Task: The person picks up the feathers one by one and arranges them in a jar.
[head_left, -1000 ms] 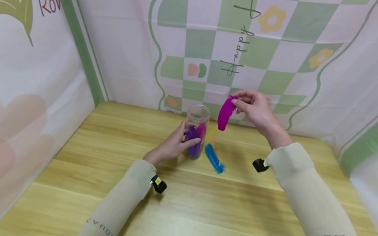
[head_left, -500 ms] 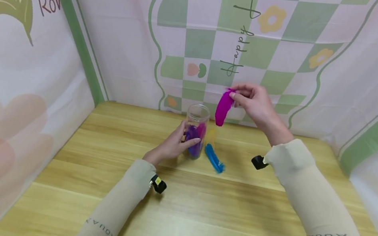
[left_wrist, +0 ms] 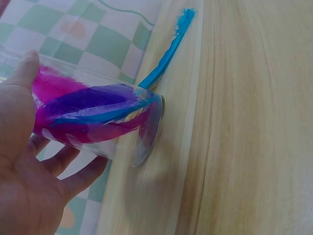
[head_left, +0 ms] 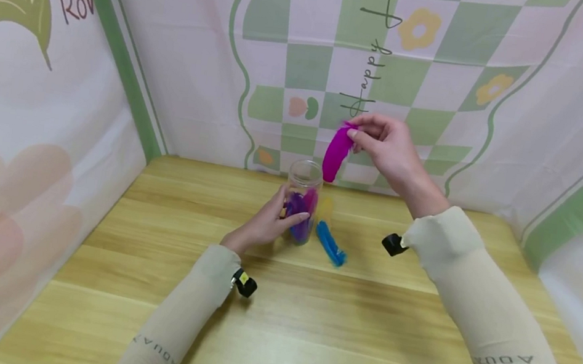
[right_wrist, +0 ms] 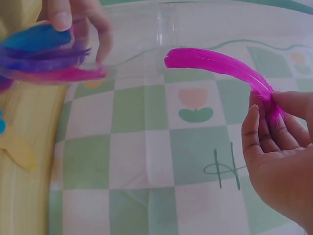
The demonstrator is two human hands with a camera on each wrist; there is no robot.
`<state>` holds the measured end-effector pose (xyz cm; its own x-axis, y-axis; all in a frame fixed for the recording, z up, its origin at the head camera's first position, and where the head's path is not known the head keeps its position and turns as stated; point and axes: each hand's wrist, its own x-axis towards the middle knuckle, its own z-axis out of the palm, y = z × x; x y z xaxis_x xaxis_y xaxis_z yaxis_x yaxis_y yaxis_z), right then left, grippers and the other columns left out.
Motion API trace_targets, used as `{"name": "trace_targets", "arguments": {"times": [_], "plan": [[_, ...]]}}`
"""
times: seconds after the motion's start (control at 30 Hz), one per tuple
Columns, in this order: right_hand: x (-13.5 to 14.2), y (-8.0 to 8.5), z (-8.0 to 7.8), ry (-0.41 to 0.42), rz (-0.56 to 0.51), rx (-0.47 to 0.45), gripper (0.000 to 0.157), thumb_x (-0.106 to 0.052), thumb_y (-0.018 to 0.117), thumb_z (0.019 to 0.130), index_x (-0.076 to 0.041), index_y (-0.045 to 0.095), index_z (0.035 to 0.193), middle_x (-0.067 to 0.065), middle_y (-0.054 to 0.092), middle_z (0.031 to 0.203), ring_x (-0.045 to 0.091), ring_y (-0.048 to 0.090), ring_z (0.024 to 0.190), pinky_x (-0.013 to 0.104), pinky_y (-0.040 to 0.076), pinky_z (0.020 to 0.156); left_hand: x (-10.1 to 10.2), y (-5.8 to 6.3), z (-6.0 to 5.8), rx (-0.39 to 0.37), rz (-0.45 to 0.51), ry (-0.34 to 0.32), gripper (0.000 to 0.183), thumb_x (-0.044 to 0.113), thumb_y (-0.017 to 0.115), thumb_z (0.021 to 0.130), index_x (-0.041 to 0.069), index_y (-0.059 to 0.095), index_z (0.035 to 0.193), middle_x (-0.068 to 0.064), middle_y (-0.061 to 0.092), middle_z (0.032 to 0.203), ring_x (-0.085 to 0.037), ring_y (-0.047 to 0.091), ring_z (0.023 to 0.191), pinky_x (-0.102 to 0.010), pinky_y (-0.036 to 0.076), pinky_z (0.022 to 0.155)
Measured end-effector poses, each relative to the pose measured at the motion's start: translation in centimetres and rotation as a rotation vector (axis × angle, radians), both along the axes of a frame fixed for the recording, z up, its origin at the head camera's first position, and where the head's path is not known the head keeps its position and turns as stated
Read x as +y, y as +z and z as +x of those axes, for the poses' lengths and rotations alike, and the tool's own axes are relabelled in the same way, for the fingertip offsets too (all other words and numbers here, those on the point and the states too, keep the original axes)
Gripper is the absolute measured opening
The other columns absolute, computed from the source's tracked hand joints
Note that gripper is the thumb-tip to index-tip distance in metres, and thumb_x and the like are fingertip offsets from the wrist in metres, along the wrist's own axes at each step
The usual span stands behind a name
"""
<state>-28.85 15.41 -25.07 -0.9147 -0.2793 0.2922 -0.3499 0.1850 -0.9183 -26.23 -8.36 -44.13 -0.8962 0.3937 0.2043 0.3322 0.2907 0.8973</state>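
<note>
My left hand (head_left: 266, 221) grips a clear cylindrical jar (head_left: 306, 175) that stands upright on the table. Inside the jar are several feathers (left_wrist: 93, 105) in purple, magenta and blue. Between thumb and fingers, my right hand (head_left: 389, 152) pinches a magenta feather (head_left: 337, 153) by its fluffy end. The feather's other end hangs down just right of the jar's open mouth, apart from it, as the right wrist view (right_wrist: 215, 61) also shows. Beside the jar on the table lie a blue feather (head_left: 330, 245) and a yellow feather (head_left: 325, 210), the yellow one partly behind the jar.
The wooden table (head_left: 271, 328) meets a printed cloth backdrop (head_left: 308, 66) just behind the jar. More cloth hangs at the left and right sides. Small black cameras (head_left: 245, 284) sit at both wrists.
My right hand has moved left and up with the magenta feather, bringing it closer to the jar's mouth. The left hand and the jar have stayed in place.
</note>
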Motion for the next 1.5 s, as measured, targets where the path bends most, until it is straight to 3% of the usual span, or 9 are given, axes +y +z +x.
{"name": "trace_targets", "arguments": {"times": [0.37,0.67,1.07,1.3,1.5], "plan": [[-1.5,0.2,0.2,0.013,-0.019,0.018,0.022,-0.011,0.066,0.100,0.002,0.068,0.118,0.003,0.076,0.097,0.021,0.066,0.081,0.026,0.057,0.076,-0.2,-0.1,-0.2,0.005,-0.009,0.002,0.068,0.040,0.062,0.103,0.026,0.021,0.155,-0.011,0.042,0.151,-0.039,0.047,0.138,-0.053,0.051,0.103],[-2.3,-0.6,0.1,0.046,-0.045,0.032,0.023,-0.006,0.064,0.101,0.008,0.065,0.119,0.002,0.076,0.093,0.020,0.065,0.078,0.024,0.056,0.072,-0.2,-0.4,-0.2,0.019,-0.014,0.014,0.067,0.041,0.062,0.102,0.024,0.024,0.154,-0.011,0.044,0.147,-0.038,0.050,0.135,-0.050,0.052,0.102],[-2.9,-0.2,0.2,0.035,-0.090,0.025,0.018,-0.008,0.065,0.101,0.000,0.068,0.117,0.006,0.075,0.096,0.029,0.065,0.083,0.026,0.056,0.074,-0.1,-0.1,-0.1,0.021,-0.012,0.024,0.063,0.040,0.062,0.103,0.021,0.026,0.152,-0.014,0.043,0.147,-0.039,0.051,0.132,-0.051,0.052,0.102],[-3.1,-0.7,0.0,0.034,-0.044,0.023,0.020,-0.005,0.064,0.101,0.005,0.066,0.118,0.004,0.075,0.093,0.019,0.064,0.076,0.024,0.056,0.071,0.0,0.2,0.1,0.019,-0.020,0.025,0.059,0.037,0.059,0.105,0.018,0.026,0.151,-0.015,0.043,0.147,-0.040,0.051,0.134,-0.052,0.051,0.103],[-3.5,-1.4,0.0,0.026,0.015,0.012,0.020,-0.007,0.064,0.101,0.004,0.067,0.117,0.005,0.075,0.095,0.023,0.064,0.078,0.025,0.055,0.070,-0.1,0.1,0.0,0.027,-0.030,0.027,0.059,0.036,0.058,0.105,0.016,0.026,0.151,-0.015,0.045,0.144,-0.041,0.052,0.133,-0.053,0.046,0.108]]}}
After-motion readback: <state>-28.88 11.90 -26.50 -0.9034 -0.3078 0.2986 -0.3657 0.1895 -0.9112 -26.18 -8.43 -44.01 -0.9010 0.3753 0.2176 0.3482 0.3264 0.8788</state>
